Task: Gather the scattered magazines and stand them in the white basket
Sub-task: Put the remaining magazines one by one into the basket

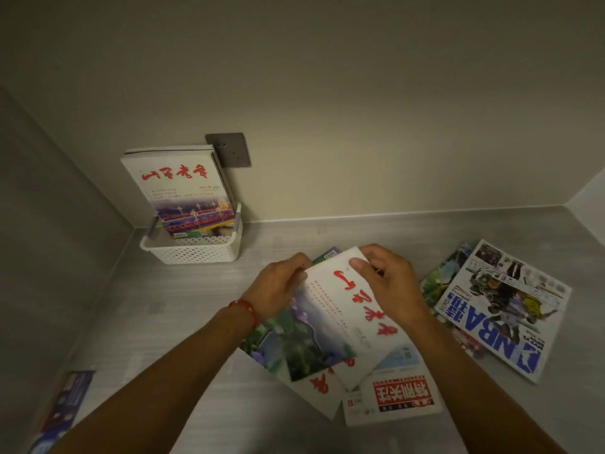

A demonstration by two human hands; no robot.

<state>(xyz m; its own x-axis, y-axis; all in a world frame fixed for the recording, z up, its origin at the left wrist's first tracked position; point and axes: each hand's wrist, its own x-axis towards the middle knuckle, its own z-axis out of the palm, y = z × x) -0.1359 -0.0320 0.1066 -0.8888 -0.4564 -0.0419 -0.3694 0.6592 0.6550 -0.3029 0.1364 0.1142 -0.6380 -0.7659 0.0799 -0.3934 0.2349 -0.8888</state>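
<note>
The white perforated basket [193,252] stands in the back left corner, with a few magazines [178,188] upright inside, leaning on the wall. At the centre both hands grip the far edge of a white magazine with red characters [343,309]: my left hand [278,286] on its left corner, my right hand [389,283] on its right corner. It lies atop a pile of other magazines [294,348]. One with a red title block [402,396] lies at the front. An NBA magazine [504,309] lies to the right over another.
A blue magazine [65,407] lies at the front left edge of the grey counter [183,306]. A grey wall socket [229,149] sits behind the basket. Walls close off the back, left and right sides.
</note>
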